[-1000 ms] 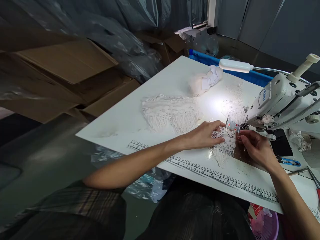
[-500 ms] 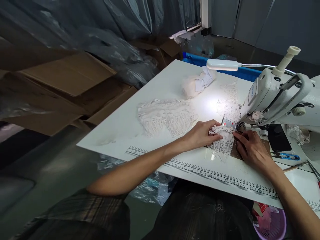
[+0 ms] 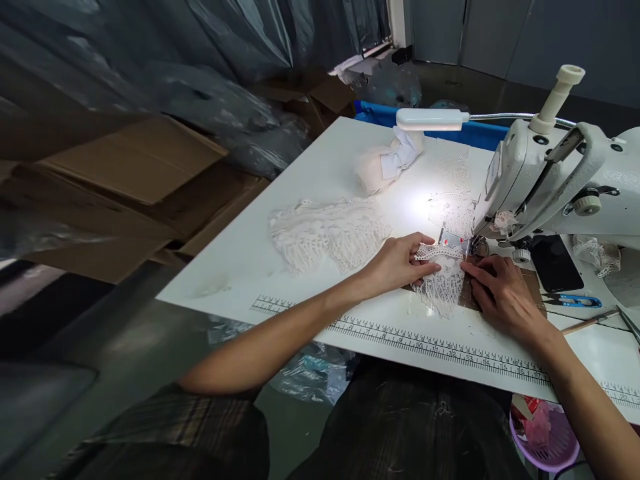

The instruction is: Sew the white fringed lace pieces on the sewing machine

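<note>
A strip of white fringed lace (image 3: 441, 279) lies at the front of the white sewing machine (image 3: 537, 173), its upper band close to the presser foot (image 3: 470, 245). My left hand (image 3: 400, 261) is closed on the band's left end, thumb below and fingers above. At the right edge of the same lace, my right hand (image 3: 503, 287) has its index fingertip and thumb together on the band, with the other fingers curled. Behind the needle area, more white lace (image 3: 453, 183) stretches away over the table. A pile of fringed lace (image 3: 333, 233) rests to the left.
A cream bundle tied with white cloth (image 3: 387, 163) sits on the white table (image 3: 235, 267), under a lamp (image 3: 433, 120). Right of the machine bed are a black phone (image 3: 556, 262), blue thread snips (image 3: 575, 301) and tweezers (image 3: 629, 325). Cardboard boxes (image 3: 135, 160) stand left; a purple basket (image 3: 553, 443) is below.
The camera view has shifted slightly, moving the machine up and left in the picture. Both hands keep nearly the same hold on the lace by the presser foot.
</note>
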{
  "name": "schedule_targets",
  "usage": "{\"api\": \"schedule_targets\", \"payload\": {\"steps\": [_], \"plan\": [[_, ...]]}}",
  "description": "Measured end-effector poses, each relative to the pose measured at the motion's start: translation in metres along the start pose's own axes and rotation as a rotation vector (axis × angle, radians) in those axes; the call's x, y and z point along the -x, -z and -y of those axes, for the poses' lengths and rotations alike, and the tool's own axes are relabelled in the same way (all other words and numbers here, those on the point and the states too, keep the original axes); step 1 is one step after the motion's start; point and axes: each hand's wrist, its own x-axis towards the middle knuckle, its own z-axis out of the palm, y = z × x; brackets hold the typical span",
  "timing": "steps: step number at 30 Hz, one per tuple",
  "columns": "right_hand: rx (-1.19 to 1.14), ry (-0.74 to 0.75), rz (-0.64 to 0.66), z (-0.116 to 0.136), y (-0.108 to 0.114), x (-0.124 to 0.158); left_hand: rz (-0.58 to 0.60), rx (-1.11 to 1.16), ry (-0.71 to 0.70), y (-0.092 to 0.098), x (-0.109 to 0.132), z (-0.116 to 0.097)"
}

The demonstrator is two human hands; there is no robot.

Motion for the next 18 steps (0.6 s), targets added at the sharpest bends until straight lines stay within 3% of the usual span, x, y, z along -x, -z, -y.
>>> {"api": "schedule_targets", "payload": {"steps": [5,18], "plan": [[-0.169,0.025,-0.008,0.0018,0.0061,0.0040,0.008,-0.021,-0.004,0.0007,-0.0010,0.0014],[-0.068,0.100,-0.008,0.0055,-0.0012,0.0088,-0.039,-0.168,-0.067,-0.0006,-0.0004,0.0042]]}}
